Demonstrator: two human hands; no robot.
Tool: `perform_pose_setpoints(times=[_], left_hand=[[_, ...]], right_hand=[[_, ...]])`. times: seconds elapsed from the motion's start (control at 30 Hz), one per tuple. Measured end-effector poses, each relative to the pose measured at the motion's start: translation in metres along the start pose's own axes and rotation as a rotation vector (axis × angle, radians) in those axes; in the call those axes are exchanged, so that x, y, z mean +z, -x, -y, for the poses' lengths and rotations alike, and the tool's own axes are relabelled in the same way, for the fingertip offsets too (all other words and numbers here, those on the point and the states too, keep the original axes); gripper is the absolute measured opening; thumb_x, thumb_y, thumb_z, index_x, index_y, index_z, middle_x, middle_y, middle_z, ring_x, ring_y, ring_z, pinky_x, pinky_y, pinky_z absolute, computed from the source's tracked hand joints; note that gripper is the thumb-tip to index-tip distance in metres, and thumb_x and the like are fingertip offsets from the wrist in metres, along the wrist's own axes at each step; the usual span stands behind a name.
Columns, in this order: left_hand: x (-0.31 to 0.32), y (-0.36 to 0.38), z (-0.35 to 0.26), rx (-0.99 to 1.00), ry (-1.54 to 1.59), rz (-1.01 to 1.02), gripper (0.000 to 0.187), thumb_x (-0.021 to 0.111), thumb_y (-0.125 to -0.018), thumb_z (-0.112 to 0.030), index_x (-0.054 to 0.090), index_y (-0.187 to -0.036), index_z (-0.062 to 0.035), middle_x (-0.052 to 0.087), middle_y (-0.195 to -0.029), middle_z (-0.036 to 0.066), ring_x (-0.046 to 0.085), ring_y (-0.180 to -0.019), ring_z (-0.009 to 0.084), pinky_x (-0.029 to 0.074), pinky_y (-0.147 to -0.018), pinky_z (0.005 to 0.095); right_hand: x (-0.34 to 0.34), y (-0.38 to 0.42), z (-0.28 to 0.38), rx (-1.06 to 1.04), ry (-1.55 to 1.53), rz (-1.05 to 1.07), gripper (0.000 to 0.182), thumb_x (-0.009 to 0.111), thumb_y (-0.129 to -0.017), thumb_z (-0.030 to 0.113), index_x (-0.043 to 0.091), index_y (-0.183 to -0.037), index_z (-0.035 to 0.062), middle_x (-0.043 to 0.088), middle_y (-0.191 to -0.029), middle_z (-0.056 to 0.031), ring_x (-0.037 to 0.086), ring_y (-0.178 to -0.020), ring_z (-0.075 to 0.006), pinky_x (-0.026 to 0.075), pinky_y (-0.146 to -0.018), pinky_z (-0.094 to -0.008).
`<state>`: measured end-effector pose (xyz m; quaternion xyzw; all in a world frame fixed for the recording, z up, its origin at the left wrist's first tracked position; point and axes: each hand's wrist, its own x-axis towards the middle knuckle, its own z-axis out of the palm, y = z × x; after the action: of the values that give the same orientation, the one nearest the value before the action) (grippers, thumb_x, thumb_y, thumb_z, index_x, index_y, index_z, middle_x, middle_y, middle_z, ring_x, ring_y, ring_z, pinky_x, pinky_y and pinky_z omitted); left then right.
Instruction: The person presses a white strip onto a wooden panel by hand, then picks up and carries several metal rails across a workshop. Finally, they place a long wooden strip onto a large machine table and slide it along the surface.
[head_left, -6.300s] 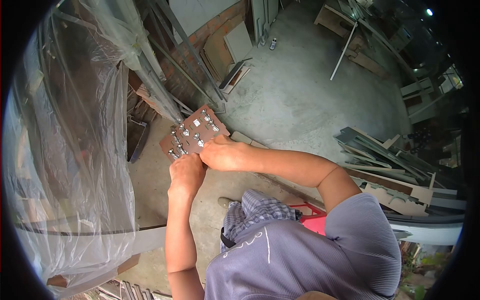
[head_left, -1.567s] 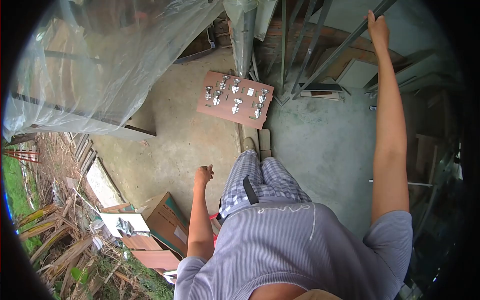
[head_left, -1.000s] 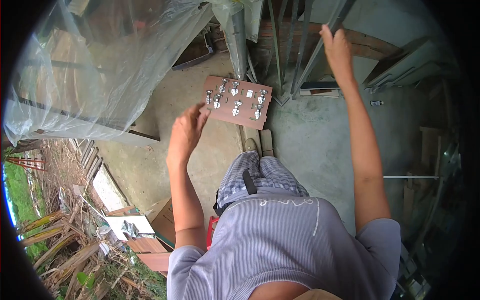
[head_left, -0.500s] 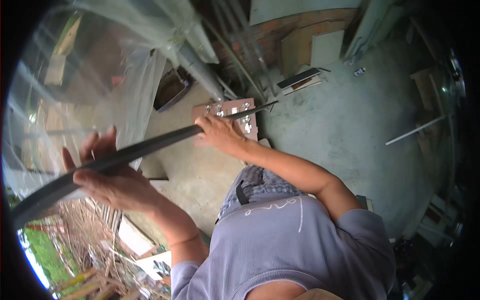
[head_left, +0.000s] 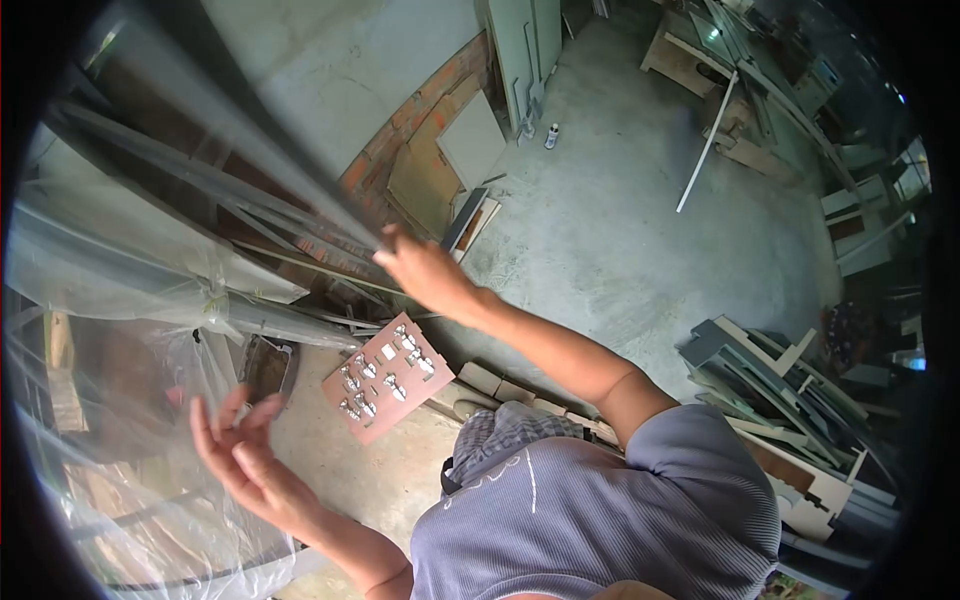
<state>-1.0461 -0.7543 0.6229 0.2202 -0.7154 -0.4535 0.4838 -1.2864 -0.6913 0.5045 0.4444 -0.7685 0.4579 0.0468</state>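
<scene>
My right hand [head_left: 425,272] is closed around the near end of a long dark grey bar [head_left: 290,160]. The bar slants up and left from the fist, blurred by motion toward the top of the view. My left hand [head_left: 245,460] is held out at the lower left, fingers spread and holding nothing, in front of clear plastic sheeting [head_left: 110,420]. Below the right hand lies a pinkish-brown board [head_left: 375,425] bearing several small shiny metal fittings.
Long grey bars [head_left: 250,205] lean at the left, near a dark bin [head_left: 268,372]. Panels [head_left: 475,135] rest against a low brick wall, with a small bottle [head_left: 552,137] on the concrete floor. Stacked boards [head_left: 760,375] lie at the right; a white strip [head_left: 705,150] stands farther back.
The bar has swung from the lower left up to the upper left in my right hand. My left hand has come off it. The view has turned to the right.
</scene>
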Motion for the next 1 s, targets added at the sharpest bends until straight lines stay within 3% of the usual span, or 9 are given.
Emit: perform_pose_setpoints(times=[0.07,0.13,0.2,0.43,0.5,0.63,0.7,0.8,1.0], left_hand=[[0.007,0.016,0.010,-0.083,0.047,0.063,0.050,0.044,-0.095,-0.030,0.033,-0.134,-0.0011,0.053,-0.112,0.017,0.060,-0.089,0.0222,0.046,-0.085,0.0346],[0.013,0.030,0.025,-0.168,0.091,0.122,0.047,0.048,-0.094,-0.024,0.035,-0.133,-0.0011,0.054,-0.109,0.016,0.060,-0.087,0.0219,0.048,-0.081,0.0315],[0.017,0.044,0.042,-0.370,0.149,0.279,0.043,0.051,-0.093,-0.016,0.038,-0.131,-0.0007,0.055,-0.107,0.014,0.060,-0.086,0.0196,0.048,-0.080,0.0302],[0.020,0.076,0.080,-0.616,0.150,0.348,0.040,0.053,-0.092,-0.017,0.044,-0.125,0.0023,0.057,-0.102,0.013,0.059,-0.087,0.0184,0.049,-0.079,0.0309],[0.019,0.077,0.086,-0.627,0.130,0.347,0.040,0.053,-0.092,-0.019,0.044,-0.125,0.0030,0.057,-0.102,0.013,0.059,-0.087,0.0185,0.049,-0.080,0.0310],[0.013,0.078,0.097,-0.626,0.074,0.361,0.043,0.053,-0.092,-0.025,0.046,-0.122,0.0053,0.058,-0.101,0.014,0.059,-0.087,0.0193,0.049,-0.079,0.0310],[0.012,0.080,0.103,-0.635,0.059,0.359,0.044,0.053,-0.092,-0.026,0.047,-0.122,0.0058,0.058,-0.101,0.014,0.060,-0.086,0.0197,0.049,-0.078,0.0309],[0.010,0.082,0.118,-0.642,0.028,0.368,0.046,0.053,-0.092,-0.029,0.047,-0.121,0.0068,0.059,-0.101,0.015,0.060,-0.085,0.0204,0.048,-0.077,0.0308],[0.022,0.079,0.140,-0.691,0.008,0.389,0.047,0.052,-0.092,-0.029,0.047,-0.120,0.0087,0.059,-0.103,0.015,0.061,-0.085,0.0203,0.048,-0.077,0.0309]], right_hand=[[-0.032,-0.005,-0.005,0.290,-0.113,0.098,0.031,0.048,-0.093,0.026,0.046,-0.106,-0.0030,0.056,-0.060,-0.0173,0.062,-0.058,-0.0272,0.047,-0.046,-0.0376],[-0.045,-0.003,-0.015,0.250,-0.102,-0.057,0.027,0.048,-0.093,0.022,0.045,-0.104,-0.0030,0.059,-0.072,-0.0216,0.062,-0.068,-0.0383,0.049,-0.056,-0.0441],[-0.048,0.001,-0.030,0.215,-0.073,-0.082,0.026,0.048,-0.093,0.020,0.044,-0.104,-0.0022,0.059,-0.083,-0.0229,0.059,-0.077,-0.0420,0.048,-0.065,-0.0469],[-0.044,0.001,-0.036,0.190,-0.008,-0.079,0.024,0.049,-0.092,0.019,0.043,-0.105,-0.0010,0.059,-0.085,-0.0227,0.059,-0.080,-0.0412,0.047,-0.068,-0.0464],[-0.038,0.000,-0.043,0.086,-0.037,-0.101,0.021,0.047,-0.092,0.017,0.043,-0.103,-0.0001,0.059,-0.084,-0.0206,0.060,-0.079,-0.0388,0.048,-0.067,-0.0450],[-0.025,-0.003,-0.061,0.070,-0.127,-0.066,0.018,0.045,-0.092,0.016,0.043,-0.101,0.0008,0.059,-0.084,-0.0180,0.061,-0.077,-0.0350,0.048,-0.067,-0.0429],[-0.025,-0.007,-0.067,0.048,-0.139,-0.105,0.015,0.044,-0.093,0.016,0.042,-0.098,0.0021,0.058,-0.081,-0.0140,0.061,-0.073,-0.0292,0.048,-0.065,-0.0403],[-0.025,-0.013,-0.071,0.040,-0.297,-0.184,0.030,0.047,-0.092,0.022,0.040,-0.105,-0.0041,0.057,-0.072,-0.0190,0.061,-0.067,-0.0348,0.047,-0.062,-0.0412],[-0.027,-0.028,-0.102,0.066,-0.260,-0.239,0.030,0.047,-0.092,0.023,0.040,-0.104,-0.0033,0.057,-0.066,-0.0147,0.061,-0.062,-0.0304,0.048,-0.060,-0.0396]])
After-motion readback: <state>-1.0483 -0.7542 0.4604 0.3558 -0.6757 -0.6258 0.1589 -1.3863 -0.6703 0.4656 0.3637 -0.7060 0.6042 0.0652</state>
